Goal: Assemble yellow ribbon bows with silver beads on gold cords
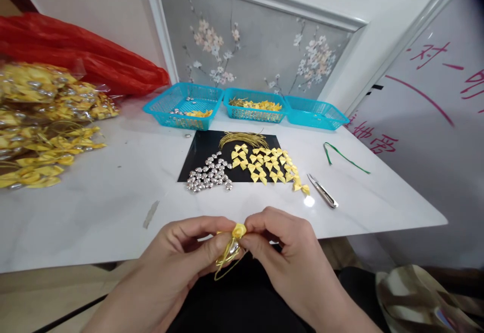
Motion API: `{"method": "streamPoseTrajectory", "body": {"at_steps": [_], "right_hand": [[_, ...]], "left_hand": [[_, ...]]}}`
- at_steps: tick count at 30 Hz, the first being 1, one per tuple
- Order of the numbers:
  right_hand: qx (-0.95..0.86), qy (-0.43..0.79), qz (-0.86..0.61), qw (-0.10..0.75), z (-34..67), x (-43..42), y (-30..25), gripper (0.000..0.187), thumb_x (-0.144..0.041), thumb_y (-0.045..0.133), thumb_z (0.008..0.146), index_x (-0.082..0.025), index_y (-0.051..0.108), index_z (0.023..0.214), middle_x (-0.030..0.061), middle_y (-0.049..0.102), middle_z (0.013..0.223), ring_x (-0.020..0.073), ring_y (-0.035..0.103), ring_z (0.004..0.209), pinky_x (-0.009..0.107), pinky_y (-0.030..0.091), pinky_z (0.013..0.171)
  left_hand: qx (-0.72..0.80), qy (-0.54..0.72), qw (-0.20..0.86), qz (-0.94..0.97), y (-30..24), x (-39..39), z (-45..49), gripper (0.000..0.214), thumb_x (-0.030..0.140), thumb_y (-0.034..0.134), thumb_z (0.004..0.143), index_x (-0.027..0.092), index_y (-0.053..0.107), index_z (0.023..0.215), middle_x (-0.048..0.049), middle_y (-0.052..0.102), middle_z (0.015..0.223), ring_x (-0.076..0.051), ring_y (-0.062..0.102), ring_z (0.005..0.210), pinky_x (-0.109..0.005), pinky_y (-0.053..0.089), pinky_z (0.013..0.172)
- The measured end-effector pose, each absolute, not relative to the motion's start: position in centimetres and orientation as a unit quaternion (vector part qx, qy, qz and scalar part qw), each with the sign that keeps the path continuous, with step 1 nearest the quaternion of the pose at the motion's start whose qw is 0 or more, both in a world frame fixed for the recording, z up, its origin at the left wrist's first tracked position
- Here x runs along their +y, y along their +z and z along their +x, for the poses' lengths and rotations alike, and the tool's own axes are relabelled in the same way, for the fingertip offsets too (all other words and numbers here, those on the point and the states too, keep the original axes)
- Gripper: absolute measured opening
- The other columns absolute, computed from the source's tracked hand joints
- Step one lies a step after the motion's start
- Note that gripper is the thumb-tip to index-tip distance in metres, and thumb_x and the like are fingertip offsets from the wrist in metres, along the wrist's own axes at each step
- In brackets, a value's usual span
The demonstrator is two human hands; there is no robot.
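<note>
Left hand [181, 257]: curled, pinching a satiny yellow bow [239, 230]
Right hand [289, 242]: fingertips pinched at the bow's right edge
Silver bead [234, 247]: glossy, rounded, between both hands
Gold cord [228, 255]: thin, looping below left thumb

At the lower centre of the frame, the left hand [196, 250] and right hand [285, 244] pinch a yellow ribbon bow [239, 230] with a silver bead [234, 247] and gold cord [223, 275] below it. Above them, a black mat [198, 149] bears a bundle of gold cords [242, 139]; silver beads [207, 175] and rows of yellow bows [259, 176] lie partly past its edge. Snips [322, 190] and a green tie [348, 157] lie right of centre. Three blue baskets [257, 116] line the upper middle; a red bag [94, 60] and bagged yellow bows [30, 83] fill the upper left.
</note>
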State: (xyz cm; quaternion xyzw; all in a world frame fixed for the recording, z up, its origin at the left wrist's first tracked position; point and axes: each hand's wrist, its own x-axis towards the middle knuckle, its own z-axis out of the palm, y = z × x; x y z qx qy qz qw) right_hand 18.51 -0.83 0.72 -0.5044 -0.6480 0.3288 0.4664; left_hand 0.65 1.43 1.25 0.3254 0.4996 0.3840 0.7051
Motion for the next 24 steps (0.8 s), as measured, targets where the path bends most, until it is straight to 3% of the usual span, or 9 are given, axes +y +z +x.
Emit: {"method": "streamPoseTrajectory", "body": {"at_steps": [7, 12, 16, 18, 21, 24], "right_hand": [[-0.667, 0.251, -0.533, 0.456, 18.3, -2.0, 0.4, 0.017, -0.01, 0.055, 0.095, -0.024, 0.062, 0.101, -0.0047, 0.076, 0.08, 0.0124, 0.072, 0.067, 0.022, 0.052, 0.061], [-0.673, 0.193, -0.542, 0.465, 17.6, -2.7, 0.0, 0.014, -0.016, 0.052, 0.101, -0.024, 0.061, 0.106, 0.0011, 0.078, 0.094, 0.0151, 0.075, 0.074, 0.024, 0.057, 0.067], [-0.699, 0.163, -0.511, 0.473, 17.7, -2.5, 0.2, 0.024, -0.018, 0.047, 0.103, -0.024, 0.064, 0.119, 0.0008, 0.076, 0.082, 0.0153, 0.073, 0.066, 0.024, 0.058, 0.064], [-0.688, 0.177, -0.498, 0.497, 18.3, -2.0, 0.2, 0.027, -0.017, 0.049, 0.102, -0.024, 0.064, 0.122, 0.0003, 0.076, 0.084, 0.0133, 0.07, 0.064, 0.022, 0.059, 0.063], [-0.645, 0.231, -0.515, 0.516, 19.4, -1.2, 0.1, 0.024, -0.024, 0.054, 0.101, -0.024, 0.066, 0.121, 0.0048, 0.077, 0.108, 0.0137, 0.071, 0.079, 0.022, 0.058, 0.067], [-0.617, 0.399, -0.486, 0.473, 19.8, -0.8, -0.1, 0.026, -0.035, 0.054, 0.102, -0.023, 0.067, 0.121, 0.0078, 0.073, 0.119, 0.0132, 0.07, 0.081, 0.023, 0.058, 0.069]], "left_hand": [[0.537, 0.377, 0.581, 0.482, 0.2, 1.9, 0.2, 0.02, 0.042, 0.091, 0.071, 0.029, 0.086, 0.084, -0.0007, 0.085, 0.086, -0.018, 0.077, 0.081, -0.017, 0.059, 0.071], [0.509, 0.421, 0.54, 0.522, -0.2, 1.9, 0.3, 0.018, 0.045, 0.087, 0.073, 0.032, 0.086, 0.085, 0.0001, 0.086, 0.086, -0.018, 0.079, 0.079, -0.016, 0.061, 0.071], [0.493, 0.452, 0.562, 0.487, -0.1, 1.9, 0.5, 0.013, 0.039, 0.09, 0.071, 0.031, 0.086, 0.081, 0.0001, 0.086, 0.082, -0.016, 0.079, 0.075, -0.014, 0.061, 0.067], [0.48, 0.467, 0.599, 0.439, 0.2, 1.9, 0.6, 0.015, 0.037, 0.093, 0.066, 0.031, 0.087, 0.079, -0.0001, 0.085, 0.08, -0.015, 0.078, 0.072, -0.013, 0.061, 0.065], [0.454, 0.482, 0.646, 0.38, 0.9, 2.0, 0.8, 0.019, 0.033, 0.097, 0.059, 0.029, 0.087, 0.074, -0.001, 0.085, 0.076, -0.014, 0.078, 0.067, -0.012, 0.06, 0.06], [0.447, 0.486, 0.653, 0.372, 1.3, 2.0, 0.9, 0.019, 0.03, 0.098, 0.056, 0.028, 0.086, 0.071, -0.0019, 0.084, 0.073, -0.014, 0.077, 0.064, -0.012, 0.06, 0.057]]}}
